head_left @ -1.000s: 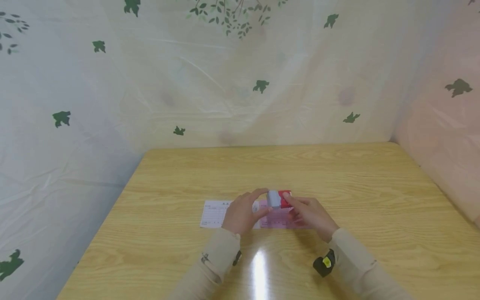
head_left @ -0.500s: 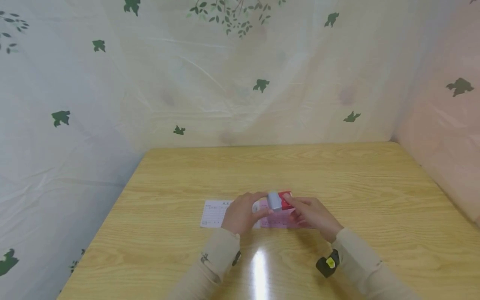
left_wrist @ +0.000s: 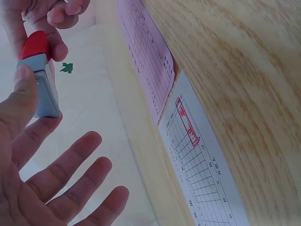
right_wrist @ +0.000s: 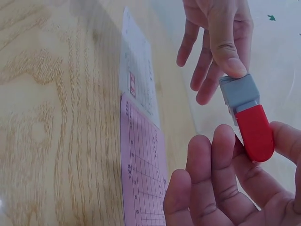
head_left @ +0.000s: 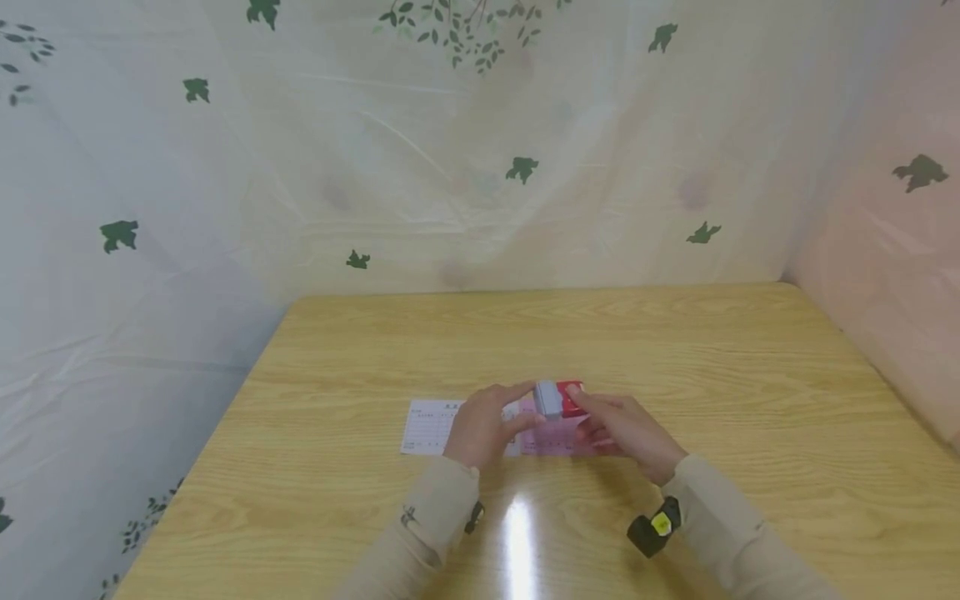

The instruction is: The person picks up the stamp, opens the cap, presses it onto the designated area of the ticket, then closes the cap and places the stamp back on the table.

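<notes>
Both hands hold a rubber stamp (right_wrist: pixel 256 134) with a red handle and a grey end, raised above two paper slips. My left hand (head_left: pixel 480 427) pinches the grey end (left_wrist: pixel 46 92) between thumb and index finger, its other fingers spread. At the opposite end, my right hand (head_left: pixel 633 435) pinches the red handle (left_wrist: pixel 35 44) with thumb and index finger. Below lie a white printed form (left_wrist: pixel 202 169) and a pink one (left_wrist: pixel 146 56), edge to edge. A red boxed imprint (left_wrist: pixel 187 123) marks the white form near the pink one. In the head view the hands cover parts of both slips.
The slips lie on a wood-grain table (head_left: pixel 337 358). A pale curtain with green bird prints (head_left: pixel 420 208) hangs behind the table and along its sides. A black device with a yellow patch (head_left: pixel 652 529) sits at the right wrist.
The stamp's grey end tipped slightly half a second ago and has tilted back now. Both hands keep their grip and have hardly shifted; the slips stay in place.
</notes>
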Tool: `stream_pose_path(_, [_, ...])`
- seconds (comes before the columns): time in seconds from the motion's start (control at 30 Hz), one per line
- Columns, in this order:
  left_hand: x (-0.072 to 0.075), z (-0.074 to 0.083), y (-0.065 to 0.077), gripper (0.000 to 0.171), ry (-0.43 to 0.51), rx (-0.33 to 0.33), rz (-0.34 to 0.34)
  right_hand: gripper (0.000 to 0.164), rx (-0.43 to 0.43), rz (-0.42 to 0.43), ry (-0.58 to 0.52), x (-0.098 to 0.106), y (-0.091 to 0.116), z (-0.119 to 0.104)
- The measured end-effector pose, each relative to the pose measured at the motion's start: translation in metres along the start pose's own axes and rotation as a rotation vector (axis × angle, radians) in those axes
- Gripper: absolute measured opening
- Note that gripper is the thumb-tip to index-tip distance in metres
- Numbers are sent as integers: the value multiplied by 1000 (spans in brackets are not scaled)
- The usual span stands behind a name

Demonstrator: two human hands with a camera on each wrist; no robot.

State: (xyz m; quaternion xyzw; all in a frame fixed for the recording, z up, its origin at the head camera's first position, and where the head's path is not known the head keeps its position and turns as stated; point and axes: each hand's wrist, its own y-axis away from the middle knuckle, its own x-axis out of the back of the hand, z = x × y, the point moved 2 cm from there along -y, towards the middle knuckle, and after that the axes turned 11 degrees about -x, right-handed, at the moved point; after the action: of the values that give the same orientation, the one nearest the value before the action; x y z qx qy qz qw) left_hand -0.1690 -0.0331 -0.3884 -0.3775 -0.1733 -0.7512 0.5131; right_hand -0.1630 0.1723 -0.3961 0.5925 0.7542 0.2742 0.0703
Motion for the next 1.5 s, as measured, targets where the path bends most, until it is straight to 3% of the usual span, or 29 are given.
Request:
stream_pose_path(0.4, [0, 0, -1, 54, 20, -3, 10, 53, 5, -99, -95, -2, 0, 0])
stream_pose_path(0.63, [1, 1, 1, 55, 40, -75, 44, 50, -23, -151, -167, -1, 0, 0])
stream_pose_path(1.17, [0, 1, 0, 56, 12, -92, 46, 36, -66, -201, -257, -3, 0, -1])
stream_pose_path(1.5, [1, -1, 2, 57, -10, -78, 26, 38, -95, -179, -251, -6, -1, 0])
